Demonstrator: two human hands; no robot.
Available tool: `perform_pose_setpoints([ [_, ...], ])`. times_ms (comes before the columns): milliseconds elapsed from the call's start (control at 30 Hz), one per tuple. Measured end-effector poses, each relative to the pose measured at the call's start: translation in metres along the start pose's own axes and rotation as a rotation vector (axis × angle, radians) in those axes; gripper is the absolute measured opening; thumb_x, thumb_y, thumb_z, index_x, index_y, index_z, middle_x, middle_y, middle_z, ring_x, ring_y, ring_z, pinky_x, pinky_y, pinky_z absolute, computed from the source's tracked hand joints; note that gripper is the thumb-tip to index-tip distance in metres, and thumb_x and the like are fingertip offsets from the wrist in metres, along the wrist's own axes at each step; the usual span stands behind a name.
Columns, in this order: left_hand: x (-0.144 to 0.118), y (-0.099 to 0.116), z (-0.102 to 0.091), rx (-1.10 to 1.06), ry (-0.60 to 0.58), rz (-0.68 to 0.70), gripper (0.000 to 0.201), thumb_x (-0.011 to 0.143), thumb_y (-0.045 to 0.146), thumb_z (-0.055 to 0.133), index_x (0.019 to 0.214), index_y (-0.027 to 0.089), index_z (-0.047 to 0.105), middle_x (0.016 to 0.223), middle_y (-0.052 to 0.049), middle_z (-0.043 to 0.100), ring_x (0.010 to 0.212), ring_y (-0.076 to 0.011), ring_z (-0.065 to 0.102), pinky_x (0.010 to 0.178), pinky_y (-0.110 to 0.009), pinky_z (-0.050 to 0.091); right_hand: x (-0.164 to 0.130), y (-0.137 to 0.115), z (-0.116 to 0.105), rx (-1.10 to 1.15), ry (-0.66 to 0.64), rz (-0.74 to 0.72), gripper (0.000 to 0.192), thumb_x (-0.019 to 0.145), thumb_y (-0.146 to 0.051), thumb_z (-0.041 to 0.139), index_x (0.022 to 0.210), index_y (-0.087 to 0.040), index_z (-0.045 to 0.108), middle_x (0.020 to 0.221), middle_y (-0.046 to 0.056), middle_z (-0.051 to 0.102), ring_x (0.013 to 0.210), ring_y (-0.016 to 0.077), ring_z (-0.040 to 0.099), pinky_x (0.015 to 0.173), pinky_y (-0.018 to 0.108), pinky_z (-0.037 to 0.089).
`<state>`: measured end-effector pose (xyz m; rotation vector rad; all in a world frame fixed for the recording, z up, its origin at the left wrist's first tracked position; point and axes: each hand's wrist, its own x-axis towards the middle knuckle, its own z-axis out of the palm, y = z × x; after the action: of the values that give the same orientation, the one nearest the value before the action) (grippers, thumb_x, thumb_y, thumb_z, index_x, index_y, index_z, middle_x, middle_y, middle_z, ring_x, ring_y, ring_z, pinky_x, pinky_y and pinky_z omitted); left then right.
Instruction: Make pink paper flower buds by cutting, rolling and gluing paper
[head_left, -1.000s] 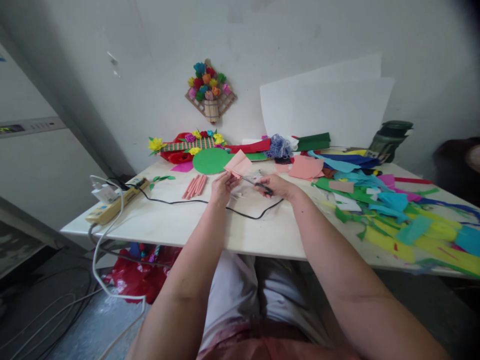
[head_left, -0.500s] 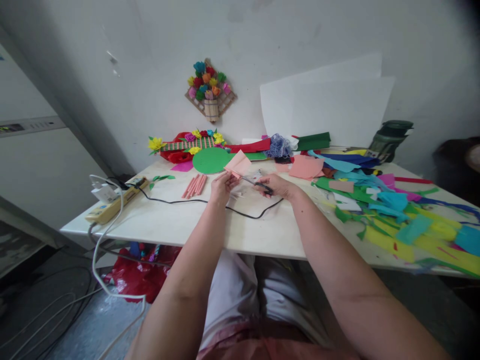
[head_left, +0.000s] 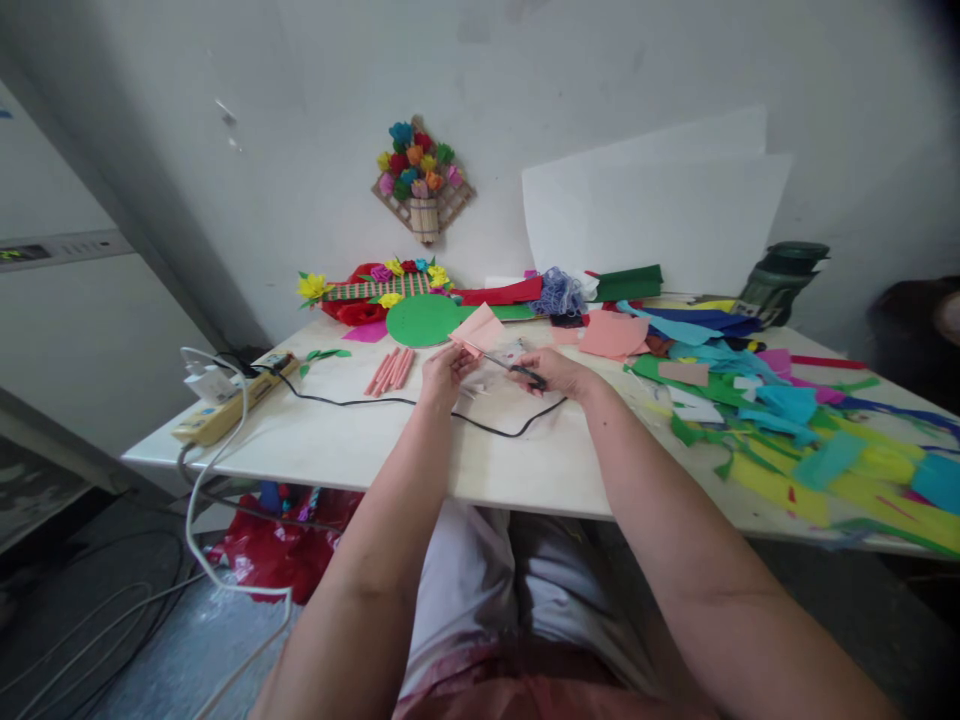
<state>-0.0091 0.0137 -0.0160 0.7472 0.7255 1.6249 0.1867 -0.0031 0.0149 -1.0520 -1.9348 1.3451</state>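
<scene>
My left hand (head_left: 447, 374) pinches the lower edge of a piece of peach paper (head_left: 480, 325), which stands up above the fingers. Black-handled scissors (head_left: 531, 377) are gripped in my right hand (head_left: 551, 372), and their blades point left to the paper's lower edge. Whether the blades are closed on the paper I cannot make out. Several thin pink paper rolls (head_left: 390, 371) lie left of my left hand. Behind the paper rests a green round-bodied cutout (head_left: 421, 322) with a long neck.
Cut paper scraps (head_left: 750, 400) in many colours cover the table's right side, with a dark green bottle (head_left: 780, 285) behind them. A yellow power strip (head_left: 225, 410) sits at the left edge. Its black cord (head_left: 352, 403) runs below my hands. A flower-trimmed craft (head_left: 382, 287) lies at the back.
Both hands, the paper and the scissors hold almost the same place. Only a very slight shift of the whole view shows.
</scene>
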Motion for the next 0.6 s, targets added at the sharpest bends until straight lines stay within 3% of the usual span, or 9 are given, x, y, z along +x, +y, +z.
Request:
perform_pose_setpoints([
  [600,0.0024,-0.0015,-0.0022,0.012,-0.016,0.007,0.009,0.065,0.018,0.063,0.069,0.011,0.061,0.063,-0.005,0.064,0.057,-0.0134,0.061,0.067,-0.031,0.053,-0.001,-0.002,0.0014,-0.024,0.02,0.015,0.026,0.069,-0.036,0.068,0.073,-0.012,0.06,0.047,-0.005,0.05,0.036,0.0036,0.039,0.037,0.018,0.029],
])
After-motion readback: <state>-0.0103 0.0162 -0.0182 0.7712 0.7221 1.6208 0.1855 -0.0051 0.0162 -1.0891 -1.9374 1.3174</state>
